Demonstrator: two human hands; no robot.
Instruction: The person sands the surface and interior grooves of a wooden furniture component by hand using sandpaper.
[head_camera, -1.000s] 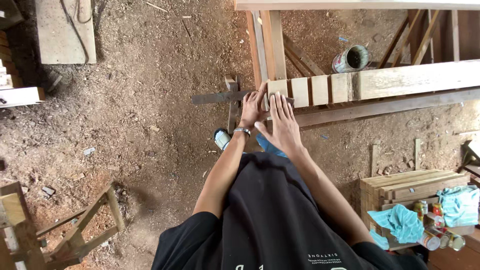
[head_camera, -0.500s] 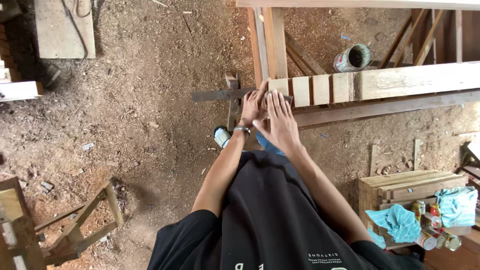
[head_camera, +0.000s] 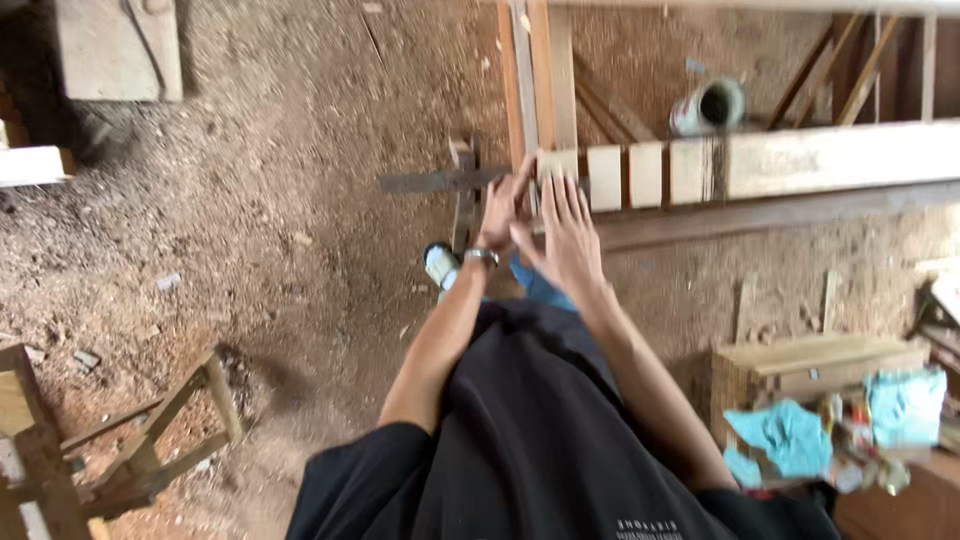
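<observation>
A long pale wooden beam (head_camera: 800, 160) with several notches cut in its left end lies across the upper right. My left hand (head_camera: 500, 208) rests at that notched end beside a dark metal square (head_camera: 440, 180), fingers curled against the wood. My right hand (head_camera: 568, 228) lies flat with fingers spread just below the notches. A watch sits on my left wrist. Whether either hand grips anything is blurred.
Sawdust covers the ground. Upright timbers (head_camera: 540, 70) cross behind the beam, with a tin can (head_camera: 708, 106) on its side. A wooden stool frame (head_camera: 150, 440) stands lower left, a wooden crate (head_camera: 820, 365) with blue cloths (head_camera: 790, 435) lower right, and a plank (head_camera: 115, 45) top left.
The view has shifted slightly and blurred. Both hands stay at the notched end of the beam, with my right hand's fingers a little more spread.
</observation>
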